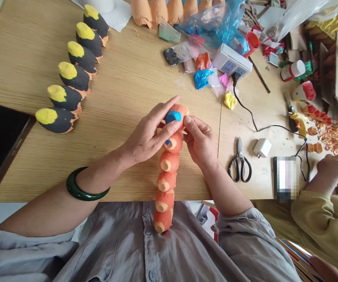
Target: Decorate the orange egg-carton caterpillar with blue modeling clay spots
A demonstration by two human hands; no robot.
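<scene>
A strip of egg-carton cups (168,161), coated orange-red with paler tips, runs from the middle of the table towards my chest. Blue modelling clay (173,116) covers the tip of its far cup, and a small blue bit sits on the cup after it. My left hand (154,131) is closed round the strip's far end from the left, its thumb against the clay's lower edge. With thumb and fingers, my right hand (199,137) pinches the right side of the same end. The undersides of the far cups are hidden by my fingers.
At the left lies a strip of black cups with yellow tips (74,72), above a dark tablet (1,149). Clay packets (202,78), a power strip (232,62), scissors (239,162) and a white charger (262,147) lie to the right. Another person's hand (331,170) shows at far right.
</scene>
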